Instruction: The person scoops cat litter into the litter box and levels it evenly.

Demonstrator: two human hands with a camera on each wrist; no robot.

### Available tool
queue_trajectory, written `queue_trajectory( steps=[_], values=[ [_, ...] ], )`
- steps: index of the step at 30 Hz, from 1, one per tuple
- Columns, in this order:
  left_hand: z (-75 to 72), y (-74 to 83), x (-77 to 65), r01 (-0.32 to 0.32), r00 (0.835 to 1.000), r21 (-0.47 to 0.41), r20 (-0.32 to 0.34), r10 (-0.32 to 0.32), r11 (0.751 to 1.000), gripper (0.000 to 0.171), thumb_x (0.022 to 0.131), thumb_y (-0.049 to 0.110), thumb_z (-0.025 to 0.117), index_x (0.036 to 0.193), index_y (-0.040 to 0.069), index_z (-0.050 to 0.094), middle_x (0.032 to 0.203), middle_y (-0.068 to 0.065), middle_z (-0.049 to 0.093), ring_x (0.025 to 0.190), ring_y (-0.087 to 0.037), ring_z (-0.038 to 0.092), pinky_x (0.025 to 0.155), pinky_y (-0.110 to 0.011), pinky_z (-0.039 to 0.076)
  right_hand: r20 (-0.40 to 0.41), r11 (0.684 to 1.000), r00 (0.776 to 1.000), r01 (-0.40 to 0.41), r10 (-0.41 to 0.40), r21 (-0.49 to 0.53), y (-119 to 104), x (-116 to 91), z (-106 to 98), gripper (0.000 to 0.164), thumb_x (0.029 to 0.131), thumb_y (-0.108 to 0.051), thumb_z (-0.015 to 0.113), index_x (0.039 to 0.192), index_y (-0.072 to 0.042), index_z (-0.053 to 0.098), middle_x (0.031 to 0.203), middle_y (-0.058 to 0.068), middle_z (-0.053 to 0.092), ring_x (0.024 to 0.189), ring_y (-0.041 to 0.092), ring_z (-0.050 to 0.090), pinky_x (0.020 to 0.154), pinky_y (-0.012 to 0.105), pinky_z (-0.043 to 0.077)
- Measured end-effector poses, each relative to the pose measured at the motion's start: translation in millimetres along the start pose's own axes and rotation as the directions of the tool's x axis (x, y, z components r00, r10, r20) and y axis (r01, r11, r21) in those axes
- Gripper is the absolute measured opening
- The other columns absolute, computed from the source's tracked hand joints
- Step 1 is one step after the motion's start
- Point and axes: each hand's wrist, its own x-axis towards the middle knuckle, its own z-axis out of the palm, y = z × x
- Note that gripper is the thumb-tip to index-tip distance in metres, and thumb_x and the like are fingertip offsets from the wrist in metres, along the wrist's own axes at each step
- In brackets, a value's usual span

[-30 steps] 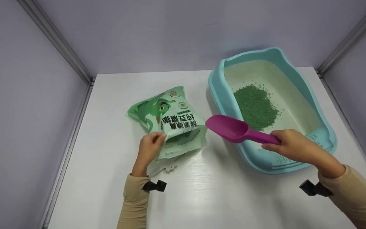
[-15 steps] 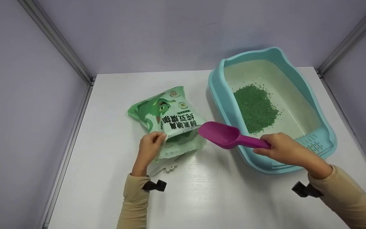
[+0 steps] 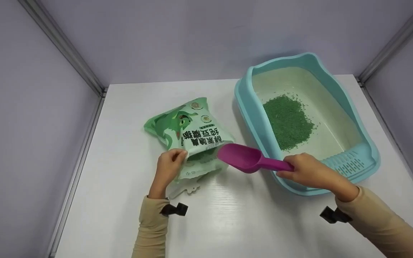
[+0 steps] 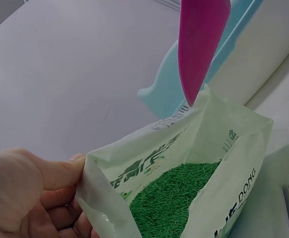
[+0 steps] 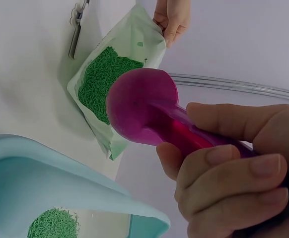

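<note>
Although the head view caught just a narrow gap in the pale green bag (image 3: 199, 125), the left wrist view looked inside, onto thin green pellets (image 4: 167, 203). The soft plastic bag lay on the white table (image 3: 131, 143), its mouth corner pinched between thumb and fingers of the left hand (image 3: 169, 166). The right hand (image 3: 307, 170) had its fingers wrapped around the handle of a smooth magenta scoop (image 3: 240, 157), whose tip was at the bag's mouth. The right wrist view revealed the scoop's domed underside and grooved handle. Only the head view took in most of the blue tray (image 3: 256, 113), curve-rimmed, slotted at one end, holding a loose green heap (image 3: 289, 123).
</note>
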Motion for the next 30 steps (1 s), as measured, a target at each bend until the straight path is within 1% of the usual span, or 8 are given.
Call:
queue_trajectory(
  steps=[5, 7, 12, 18, 24, 27, 29, 30],
  values=[
    [0.5, 0.0, -0.1, -0.007, 1.0, 0.003, -0.009, 0.007, 1.0, 0.02, 0.094, 0.015, 0.061, 0.094, -0.002, 0.072, 0.079, -0.016, 0.066, 0.068, -0.009, 0.049, 0.066, -0.023, 0.042, 0.028, 1.0, 0.999, -0.022, 0.022, 0.003, -2, 5, 7, 0.02, 0.087, -0.021, 0.066, 0.076, -0.005, 0.062, 0.058, -0.004, 0.044, 0.054, 0.009, 0.037, 0.051, 0.022, 0.031],
    [0.9, -0.4, 0.0, -0.017, 1.0, 0.011, -0.013, 0.017, 1.0, 0.02, 0.094, 0.015, 0.061, 0.093, -0.002, 0.072, 0.079, -0.016, 0.066, 0.067, -0.009, 0.048, 0.065, -0.023, 0.042, 0.044, 0.999, 0.998, -0.033, 0.033, 0.003, -3, 7, 10, 0.02, 0.087, -0.021, 0.066, 0.076, -0.005, 0.061, 0.059, -0.004, 0.045, 0.055, 0.009, 0.038, 0.052, 0.022, 0.031],
    [1.7, -1.5, 0.7, -0.018, 1.0, 0.028, -0.021, 0.019, 0.999, 0.02, 0.094, 0.015, 0.062, 0.093, -0.003, 0.072, 0.078, -0.016, 0.066, 0.066, -0.007, 0.048, 0.064, -0.022, 0.041, 0.078, 0.998, 0.995, -0.057, 0.055, 0.012, -4, 14, 16, 0.021, 0.088, -0.02, 0.065, 0.076, -0.004, 0.059, 0.059, -0.003, 0.044, 0.055, 0.009, 0.038, 0.053, 0.022, 0.032],
    [1.5, -2.8, 1.2, -0.001, 1.0, 0.019, -0.016, 0.001, 1.0, 0.021, 0.094, 0.015, 0.062, 0.094, -0.003, 0.072, 0.08, -0.017, 0.067, 0.067, -0.008, 0.048, 0.064, -0.021, 0.041, 0.069, 0.998, 0.996, -0.056, 0.054, 0.032, -4, 20, 26, 0.02, 0.087, -0.016, 0.063, 0.072, -0.004, 0.058, 0.058, -0.004, 0.043, 0.053, 0.009, 0.038, 0.051, 0.022, 0.032],
    [2.1, -3.9, 0.7, -0.039, 0.999, -0.008, -0.037, 0.038, 0.999, 0.022, 0.093, 0.017, 0.063, 0.091, -0.002, 0.072, 0.076, -0.011, 0.066, 0.066, -0.007, 0.05, 0.064, -0.022, 0.042, 0.059, 0.998, 0.996, -0.063, 0.061, 0.025, -6, 25, 37, 0.019, 0.085, -0.012, 0.06, 0.069, -0.004, 0.053, 0.058, -0.004, 0.039, 0.052, 0.01, 0.036, 0.05, 0.022, 0.031],
    [1.5, -1.7, 0.5, -0.031, 0.999, -0.008, -0.027, 0.031, 0.999, 0.021, 0.093, 0.017, 0.063, 0.092, -0.002, 0.072, 0.077, -0.012, 0.066, 0.067, -0.008, 0.05, 0.065, -0.023, 0.042, 0.062, 0.997, 0.995, -0.078, 0.077, 0.022, -9, 28, 40, 0.017, 0.084, -0.012, 0.06, 0.07, -0.003, 0.053, 0.059, -0.003, 0.04, 0.053, 0.01, 0.036, 0.05, 0.022, 0.03],
    [0.4, -0.2, 0.7, -0.014, 1.0, -0.005, -0.008, 0.014, 1.0, 0.021, 0.094, 0.016, 0.062, 0.094, -0.003, 0.072, 0.08, -0.016, 0.067, 0.068, -0.009, 0.05, 0.066, -0.024, 0.042, 0.061, 0.996, 0.995, -0.082, 0.08, 0.019, -10, 30, 42, 0.017, 0.084, -0.013, 0.061, 0.071, -0.003, 0.054, 0.059, -0.002, 0.041, 0.053, 0.01, 0.036, 0.05, 0.022, 0.03],
    [0.2, 0.1, 0.8, -0.016, 1.0, 0.001, -0.004, 0.016, 1.0, 0.021, 0.094, 0.015, 0.062, 0.094, -0.003, 0.072, 0.081, -0.018, 0.067, 0.068, -0.009, 0.05, 0.066, -0.024, 0.042, 0.062, 0.996, 0.995, -0.083, 0.082, 0.019, -11, 31, 43, 0.017, 0.084, -0.013, 0.061, 0.071, -0.003, 0.054, 0.059, -0.002, 0.041, 0.054, 0.011, 0.037, 0.05, 0.022, 0.03]
  ],
)
